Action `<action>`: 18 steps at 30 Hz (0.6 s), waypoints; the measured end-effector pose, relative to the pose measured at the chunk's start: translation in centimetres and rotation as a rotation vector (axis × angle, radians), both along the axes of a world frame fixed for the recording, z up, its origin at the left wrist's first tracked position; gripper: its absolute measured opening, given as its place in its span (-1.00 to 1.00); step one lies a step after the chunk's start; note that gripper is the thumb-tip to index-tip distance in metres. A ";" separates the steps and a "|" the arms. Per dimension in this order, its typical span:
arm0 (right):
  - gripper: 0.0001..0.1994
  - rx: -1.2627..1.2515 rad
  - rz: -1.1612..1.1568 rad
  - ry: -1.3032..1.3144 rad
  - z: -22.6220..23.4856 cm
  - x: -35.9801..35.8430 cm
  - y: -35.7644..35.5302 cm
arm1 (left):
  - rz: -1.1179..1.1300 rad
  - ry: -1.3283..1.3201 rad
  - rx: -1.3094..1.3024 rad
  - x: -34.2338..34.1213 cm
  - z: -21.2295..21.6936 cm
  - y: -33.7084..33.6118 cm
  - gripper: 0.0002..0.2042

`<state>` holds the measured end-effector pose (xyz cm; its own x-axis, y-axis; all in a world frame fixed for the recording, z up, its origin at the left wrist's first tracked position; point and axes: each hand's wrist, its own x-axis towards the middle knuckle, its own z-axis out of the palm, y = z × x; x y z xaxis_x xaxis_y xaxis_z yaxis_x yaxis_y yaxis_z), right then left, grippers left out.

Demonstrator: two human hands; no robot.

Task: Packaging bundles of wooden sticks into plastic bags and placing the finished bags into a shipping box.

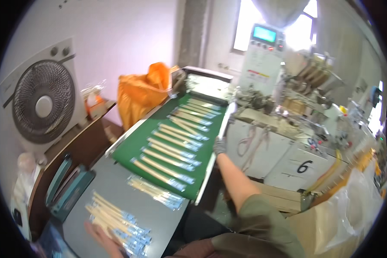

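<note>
Several clear packets of wooden chopsticks (pixel 170 148) lie in a row across a green conveyor belt (pixel 129 148). My right hand (pixel 219 146), in a grey glove, rests on the belt's white right edge rail, with the arm stretched out. My left hand (pixel 99 238) lies flat on a pile of chopstick packets (pixel 118 223) on the grey table (pixel 112 180) at the lower left. Another small bunch of packets (pixel 157 192) lies at the belt's near end.
A teal heat sealer (pixel 66 187) sits left of the grey table. A box fan (pixel 41 101) stands at the left, an orange bag (pixel 144 92) behind the belt. The packing machine (pixel 266 56) with a screen and white cabinets (pixel 288 159) is at the right, with cardboard and plastic bags (pixel 352 206).
</note>
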<state>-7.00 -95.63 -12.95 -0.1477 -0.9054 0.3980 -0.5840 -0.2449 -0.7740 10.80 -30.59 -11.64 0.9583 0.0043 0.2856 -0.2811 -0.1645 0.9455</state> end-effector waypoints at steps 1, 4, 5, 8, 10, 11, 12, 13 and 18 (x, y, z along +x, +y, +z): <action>-0.45 0.192 0.146 0.023 1.3 3.0 3.1 | 0.061 0.021 -0.010 -1.1 0.6 1.6 -0.50; -0.55 0.084 0.035 0.033 1.7 2.2 3.2 | -0.004 0.089 -0.070 -3.3 5.3 -0.2 -0.55; -0.55 0.099 -0.015 0.027 2.1 2.3 3.7 | 0.009 0.147 -0.063 -3.7 6.3 -0.5 -0.59; -0.54 0.220 0.011 -0.008 5.0 2.6 6.7 | 0.034 0.101 -0.060 -2.3 3.6 0.9 -0.61; -0.54 0.242 0.033 0.014 4.8 2.3 5.7 | 0.079 -0.033 0.030 -1.5 1.7 1.1 -0.62; -0.54 0.231 0.027 0.078 4.0 2.2 4.8 | 0.157 -0.160 0.120 -1.2 1.4 0.9 -0.63; -0.54 0.233 0.017 0.075 4.3 2.7 5.3 | 0.172 0.046 -0.173 -1.6 2.2 0.7 -0.65; -0.53 0.257 0.023 0.007 4.5 3.0 5.8 | 0.162 0.046 -0.170 -1.0 1.5 0.8 -0.65; -0.52 0.334 0.020 -0.134 6.1 2.5 7.7 | 0.213 -0.212 0.040 1.1 -0.8 1.9 -0.65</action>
<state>-4.53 -87.89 -6.84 -0.1594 -0.9855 0.0577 -0.4694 0.0243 -0.8827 11.88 -28.66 -12.42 0.8560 0.1830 0.4834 -0.4269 -0.2771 0.8608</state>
